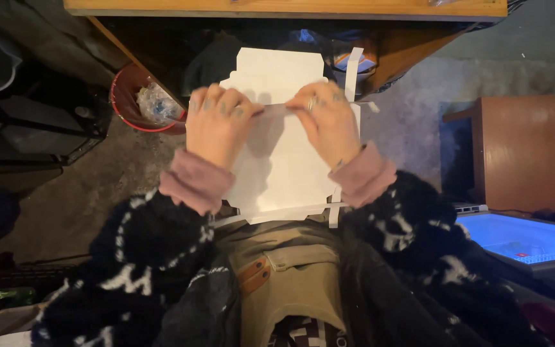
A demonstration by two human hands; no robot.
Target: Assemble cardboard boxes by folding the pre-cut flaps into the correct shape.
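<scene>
Flat white die-cut cardboard blank (pixel 284 160) held over lap, below wooden surface edge (pixel 284 8). Left hand (pixel 216 122) and right hand (pixel 329 119) both pinch upper fold line, fingers pressed together. Judged light, stiff, creasable; best held along edges near fold. Red bucket (pixel 130 103) at left.

A flat white die-cut cardboard sheet (pixel 284 160), an unfolded box blank with stepped notches along its far edge and narrow flaps at its sides, is held out level above the lap. It lies lengthwise away from the body, plain and unprinted. A crease or raised fold crosses it near the far end, and thin strips stick out at the right and near edges.
</scene>
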